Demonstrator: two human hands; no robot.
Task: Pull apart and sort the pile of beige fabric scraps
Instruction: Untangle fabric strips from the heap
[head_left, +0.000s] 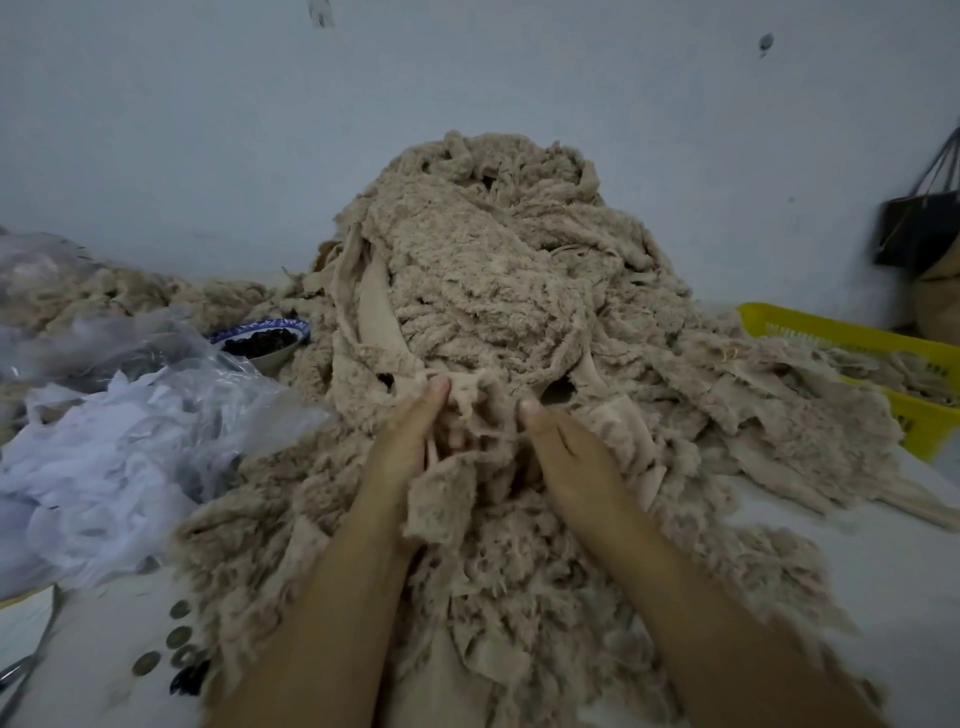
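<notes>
Worn on the head — a single wide-angle view. Faces forward and down across a white table (883, 571) toward a pale wall (208, 130). Sits very near the work: takes in both forearms from the bottom edge, with the left hand (415, 431) and right hand (566, 452) just below mid-frame. Centres on the pile of beige scraps (493, 270). Bends and crops the sides — cuts off a yellow basket (831, 332) at the right edge and clear plastic bags (156, 374) at the left.
</notes>
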